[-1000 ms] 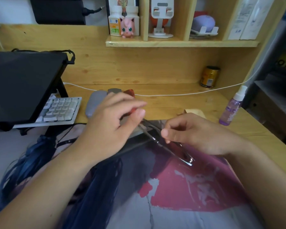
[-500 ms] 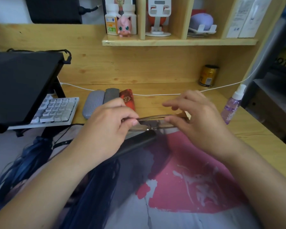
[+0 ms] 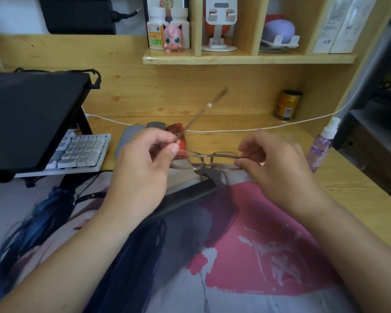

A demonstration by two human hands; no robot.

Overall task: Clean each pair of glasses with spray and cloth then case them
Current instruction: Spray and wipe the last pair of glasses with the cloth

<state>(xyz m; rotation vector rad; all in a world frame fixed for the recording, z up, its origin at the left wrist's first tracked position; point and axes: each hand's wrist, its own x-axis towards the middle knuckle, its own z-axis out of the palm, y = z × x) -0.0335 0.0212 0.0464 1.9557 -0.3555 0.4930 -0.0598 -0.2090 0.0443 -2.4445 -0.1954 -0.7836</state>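
We hold thin glasses [image 3: 207,160] up over the desk [image 3: 235,141] with both hands.

The frame looks clear and smooth, with two rounded lenses lying side to side. Our left hand [image 3: 142,168] pinches one long arm, which sticks up and away, blurry at its tip. Our right hand [image 3: 278,163] pinches the other end and hides that corner. Behind our left hand sit three cases [image 3: 158,128], mostly hidden: grey, dark grey and shiny red. A purple spray bottle [image 3: 321,146] stands at the right.
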